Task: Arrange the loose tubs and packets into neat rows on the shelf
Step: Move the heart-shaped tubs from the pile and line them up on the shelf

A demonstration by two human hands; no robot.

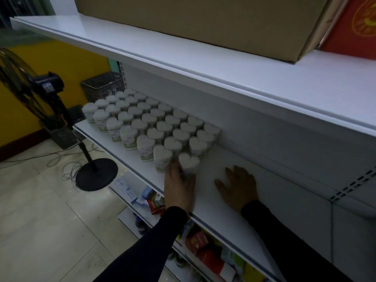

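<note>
Dim, bluish light throughout; the upper shelf [203, 64] shadows the space beneath; wide-angle bending at the edges; soft, slightly grainy detail.

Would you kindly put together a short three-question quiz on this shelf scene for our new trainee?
1. True or false: the right hand lies flat on the white shelf and holds nothing.
2. What does the left hand have in its grip: A) a red packet, B) a heart-shaped tub, C) the cardboard box?
3. Fill in: the block of tubs stands to the ___ of both hands.

Key: 1 true; 2 B; 3 left.
</note>
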